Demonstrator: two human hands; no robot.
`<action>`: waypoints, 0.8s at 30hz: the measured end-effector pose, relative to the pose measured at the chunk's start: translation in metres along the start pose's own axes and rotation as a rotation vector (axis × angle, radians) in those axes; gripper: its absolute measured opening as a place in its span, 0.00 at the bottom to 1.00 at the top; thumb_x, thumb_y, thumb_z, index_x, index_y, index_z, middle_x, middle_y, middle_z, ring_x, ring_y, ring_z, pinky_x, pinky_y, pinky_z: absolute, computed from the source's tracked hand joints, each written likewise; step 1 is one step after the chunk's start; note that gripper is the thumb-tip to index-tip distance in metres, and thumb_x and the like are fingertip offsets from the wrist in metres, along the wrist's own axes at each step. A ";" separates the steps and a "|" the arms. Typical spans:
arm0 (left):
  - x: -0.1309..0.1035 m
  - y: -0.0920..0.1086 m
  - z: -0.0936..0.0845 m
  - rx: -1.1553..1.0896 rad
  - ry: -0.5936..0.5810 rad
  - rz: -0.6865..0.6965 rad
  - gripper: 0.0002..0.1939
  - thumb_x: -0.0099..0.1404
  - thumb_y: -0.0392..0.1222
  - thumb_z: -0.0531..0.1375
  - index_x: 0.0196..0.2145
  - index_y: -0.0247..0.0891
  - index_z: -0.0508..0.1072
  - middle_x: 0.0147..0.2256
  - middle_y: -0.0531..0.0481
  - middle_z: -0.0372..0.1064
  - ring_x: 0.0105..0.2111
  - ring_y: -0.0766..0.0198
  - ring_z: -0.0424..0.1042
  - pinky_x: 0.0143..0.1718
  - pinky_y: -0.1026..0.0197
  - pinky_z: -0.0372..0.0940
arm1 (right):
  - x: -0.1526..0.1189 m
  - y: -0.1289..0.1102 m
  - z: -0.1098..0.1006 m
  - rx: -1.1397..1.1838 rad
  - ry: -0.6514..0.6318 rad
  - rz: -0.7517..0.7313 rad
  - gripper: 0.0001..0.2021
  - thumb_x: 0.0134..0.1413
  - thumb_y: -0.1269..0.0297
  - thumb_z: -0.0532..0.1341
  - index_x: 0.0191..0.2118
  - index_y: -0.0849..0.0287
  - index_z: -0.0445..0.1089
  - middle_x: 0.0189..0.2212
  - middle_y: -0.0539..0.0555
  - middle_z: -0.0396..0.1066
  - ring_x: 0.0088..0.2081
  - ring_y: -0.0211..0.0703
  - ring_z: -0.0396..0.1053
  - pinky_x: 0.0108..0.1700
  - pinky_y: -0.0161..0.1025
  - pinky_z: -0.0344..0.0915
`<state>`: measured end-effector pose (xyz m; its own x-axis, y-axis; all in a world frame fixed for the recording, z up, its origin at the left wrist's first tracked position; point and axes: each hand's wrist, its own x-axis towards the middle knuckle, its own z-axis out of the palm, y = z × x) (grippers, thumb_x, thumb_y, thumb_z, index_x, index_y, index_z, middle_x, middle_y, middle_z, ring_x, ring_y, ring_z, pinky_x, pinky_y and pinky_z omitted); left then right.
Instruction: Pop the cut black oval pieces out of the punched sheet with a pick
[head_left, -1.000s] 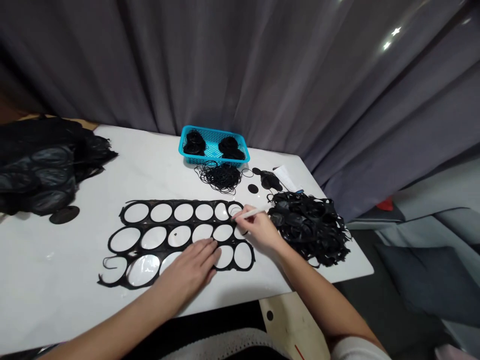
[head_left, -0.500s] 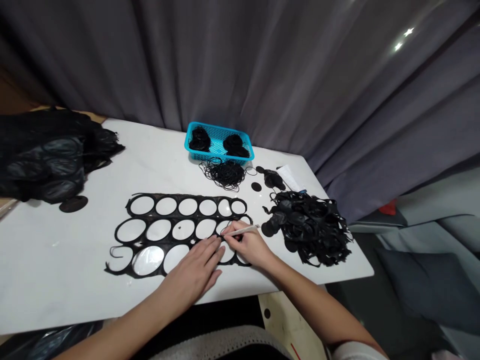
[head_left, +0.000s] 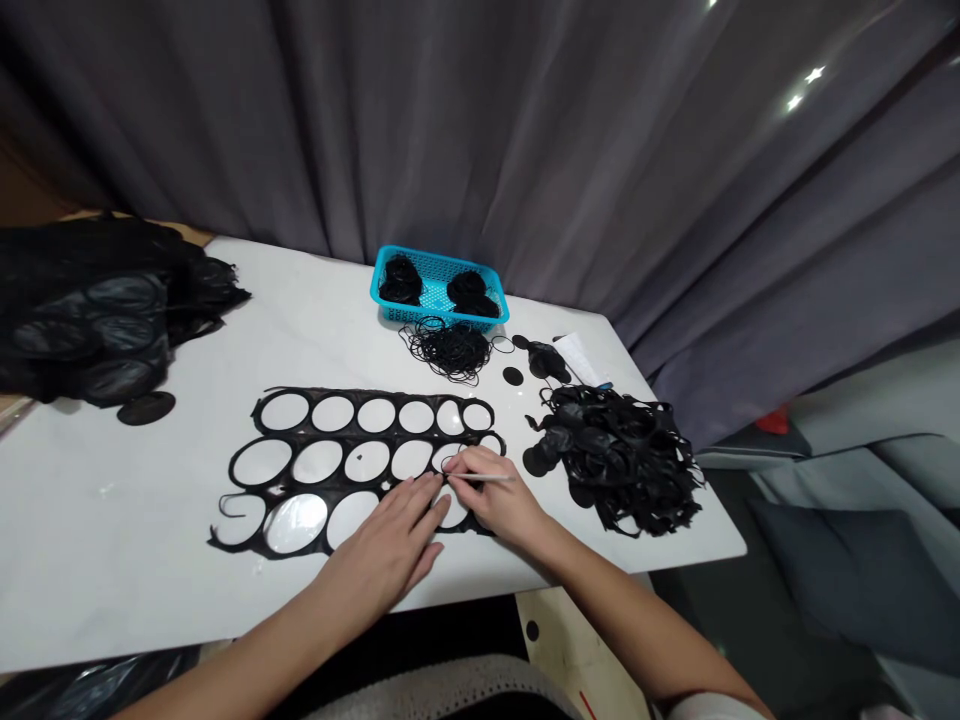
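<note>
Our right hand (head_left: pixel 491 490), grip closed on a stick (head_left: pixel 493 478), has brought work nearer the tabletop (head_left: pixel 150 520)'s front edge, to the black sheet (head_left: pixel 367 437)'s row 2, our left hand (head_left: pixel 397 528) flat, ungripping.

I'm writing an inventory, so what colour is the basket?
The basket is bright blue; the head view, the only one, shows it clearly.
</note>
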<state>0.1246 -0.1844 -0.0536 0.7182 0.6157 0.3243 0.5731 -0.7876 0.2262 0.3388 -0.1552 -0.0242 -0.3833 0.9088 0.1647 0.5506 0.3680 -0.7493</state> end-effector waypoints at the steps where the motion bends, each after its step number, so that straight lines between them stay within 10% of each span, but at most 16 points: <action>1: 0.000 0.000 0.000 -0.004 0.001 -0.003 0.23 0.73 0.42 0.55 0.63 0.34 0.63 0.63 0.34 0.62 0.61 0.45 0.65 0.60 0.44 0.63 | -0.002 -0.002 0.001 -0.067 -0.026 -0.058 0.05 0.62 0.71 0.57 0.41 0.56 0.69 0.42 0.56 0.75 0.45 0.47 0.70 0.47 0.43 0.66; 6: 0.000 -0.001 0.002 -0.059 0.040 -0.012 0.22 0.72 0.41 0.55 0.61 0.34 0.65 0.61 0.35 0.64 0.61 0.45 0.65 0.61 0.42 0.63 | 0.002 0.000 -0.004 -0.414 -0.126 -0.200 0.14 0.56 0.73 0.59 0.48 0.59 0.68 0.49 0.63 0.73 0.49 0.56 0.67 0.50 0.51 0.63; 13: -0.005 -0.011 0.004 -0.129 0.026 -0.022 0.20 0.73 0.37 0.53 0.61 0.38 0.67 0.61 0.40 0.66 0.61 0.51 0.66 0.61 0.46 0.64 | 0.047 0.062 -0.078 -0.512 0.474 0.193 0.08 0.60 0.70 0.53 0.35 0.58 0.68 0.36 0.60 0.74 0.39 0.52 0.68 0.46 0.47 0.63; 24: 0.014 0.004 -0.014 -0.381 -0.030 -0.093 0.23 0.68 0.26 0.51 0.54 0.43 0.73 0.53 0.48 0.75 0.53 0.62 0.75 0.53 0.60 0.71 | 0.047 0.038 -0.045 1.157 0.298 0.594 0.13 0.44 0.68 0.74 0.28 0.58 0.67 0.35 0.59 0.79 0.43 0.48 0.78 0.26 0.30 0.71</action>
<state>0.1316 -0.1789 -0.0354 0.6845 0.6810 0.2602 0.4529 -0.6770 0.5802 0.3756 -0.0898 -0.0163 -0.0487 0.9347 -0.3521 -0.4222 -0.3387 -0.8409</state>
